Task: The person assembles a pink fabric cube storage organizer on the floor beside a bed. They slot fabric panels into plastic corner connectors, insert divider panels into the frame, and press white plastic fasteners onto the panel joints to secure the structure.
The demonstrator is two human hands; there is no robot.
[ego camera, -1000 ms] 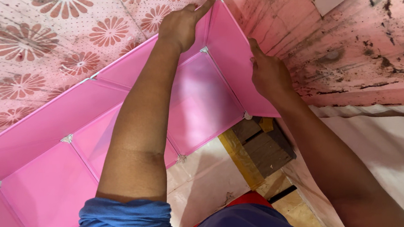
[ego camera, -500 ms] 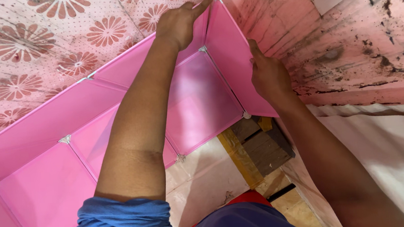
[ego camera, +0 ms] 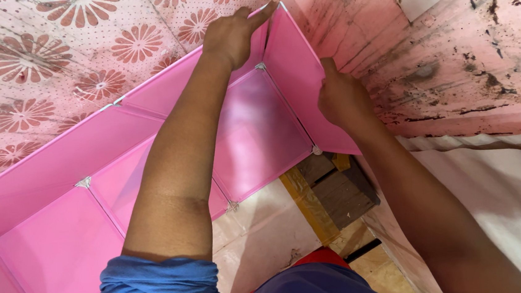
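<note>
Sleeve fabric, blue and bunched, sits nearest the camera on the person's left arm, with dark blue and red clothing just beside it at the bottom edge. Past that, pale floor shows between the arms, and a small wooden block with a yellowish strip lies on it near the foot of the pink panels. Pink plastic panels joined by thin wire edges and small white corner connectors form an open frame that runs from the lower left up toward the corner of the room. The right hand grasps the edge of the end side panel, fingers curled behind it, close against the stained pink wall. Farther up, the left hand grips the top corner where the back panel meets that side panel, fingers hooked over the rim. Behind it hangs a pink flowered wall covering.
</note>
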